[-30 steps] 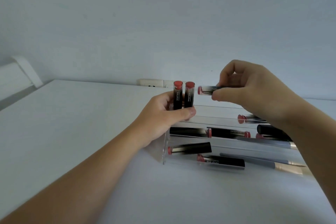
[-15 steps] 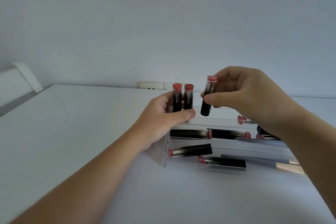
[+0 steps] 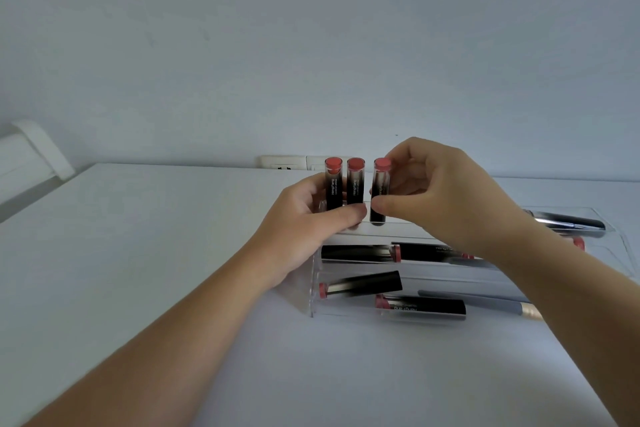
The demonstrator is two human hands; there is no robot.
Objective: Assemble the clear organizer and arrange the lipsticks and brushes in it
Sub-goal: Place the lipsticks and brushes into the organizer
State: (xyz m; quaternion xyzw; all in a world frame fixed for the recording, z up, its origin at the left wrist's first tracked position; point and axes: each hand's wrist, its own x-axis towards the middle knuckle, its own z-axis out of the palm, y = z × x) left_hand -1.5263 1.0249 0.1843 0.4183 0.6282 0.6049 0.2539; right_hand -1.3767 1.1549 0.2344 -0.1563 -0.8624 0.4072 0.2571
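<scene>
Pinching a third lipstick (image 3: 380, 194) upright, the right hand (image 3: 446, 191) sets it beside two standing lipsticks (image 3: 344, 187) atop the clear organizer (image 3: 313, 302) on the white tabletop (image 3: 138, 253); the left hand (image 3: 304, 229) grips the organizer's top corner, seemingly steadying it; more lipsticks (image 3: 360, 284) lie in lower tiers.

Three black lipstick tubes with red caps (image 3: 355, 185) stand upright at frame centre. At least five more black lipstick tubes (image 3: 362, 284) lie inside one clear acrylic organizer (image 3: 313, 302). Two hands (image 3: 446, 191) show.
</scene>
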